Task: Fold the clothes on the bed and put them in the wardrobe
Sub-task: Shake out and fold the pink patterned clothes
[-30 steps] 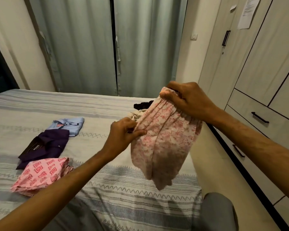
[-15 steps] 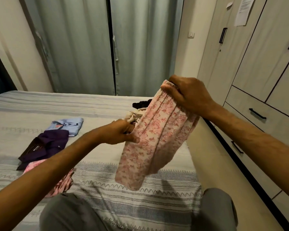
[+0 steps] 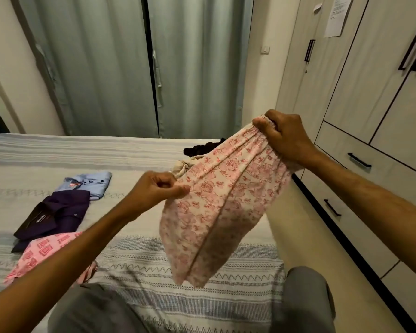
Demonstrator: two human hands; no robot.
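**Now: floral garment held up over bed, both hands on it**

Right hand (image 3: 285, 138) is up high near the wardrobe (image 3: 382, 97), fingers curled tight round the gathered top edge of the pink floral garment (image 3: 216, 207). Left hand (image 3: 154, 191) sits lower & to the left, thumb + fingers pinching the garment's left edge. Cloth stretches on a slant btwn the two hands; the rest hangs loose w/ a centre seam showing, bottom end dangling above the bed (image 3: 58, 155), not touching it as far as can be told.

On the bed's left side, 3 folded pieces in a rough row: light blue shirt (image 3: 89, 182) furthest away, dark purple shirt (image 3: 55, 215) just nearer & overlapping its edge, pink patterned shirt (image 3: 36, 255) nearest, partly hidden by the left forearm. Behind the held garment, unfolded items: a beige bundle (image 3: 183, 165) just past the left hand, a dark garment (image 3: 202, 149) beyond it, near the bed's far right edge.

Wardrobe runs along the right, doors & drawers closed, black handles, paper sheet (image 3: 336, 15) stuck on one door. Grey-green curtains (image 3: 135, 68) hang behind the bed. Person's knees in grey trousers (image 3: 305, 299) at the bottom of view.
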